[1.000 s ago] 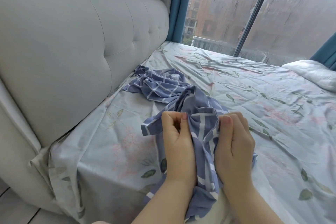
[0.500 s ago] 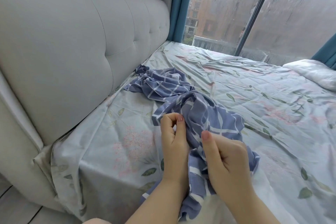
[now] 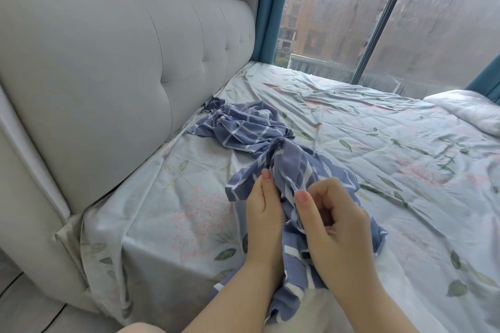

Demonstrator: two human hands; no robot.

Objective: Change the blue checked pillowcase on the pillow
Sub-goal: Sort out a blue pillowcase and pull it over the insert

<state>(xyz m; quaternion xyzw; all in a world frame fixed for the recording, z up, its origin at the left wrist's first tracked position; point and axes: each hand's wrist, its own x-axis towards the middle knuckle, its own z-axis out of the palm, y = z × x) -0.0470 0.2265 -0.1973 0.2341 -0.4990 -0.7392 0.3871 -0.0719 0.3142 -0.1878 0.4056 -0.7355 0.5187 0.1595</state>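
Head view: the blue checked pillowcase (image 3: 297,167) is seen crumpled on the floral bed sheet (image 3: 378,143), stretched in a loose rope from a bunched heap just beside the padded grey headboard (image 3: 121,48) down to the near edge of the mattress, where its lower end hangs over the side. A gathered fold of the cloth is held between both hands. The left hand (image 3: 266,213) is closed on the fold, with the thumb laid straight up along the fabric and the other fingers hidden behind it. The right hand (image 3: 332,227) is set just beside it, fingers curled tightly inward and the thumb tip pressed to the same fold, so that the cloth is pinched there. The two hands are nearly touching, parted only by the ridge of fabric. White padded bedding (image 3: 470,108) is seen at the far right of the mattress, well apart from the pillowcase. A rain-streaked window (image 3: 338,13) and a teal curtain (image 3: 270,3) are seen beyond the bed.
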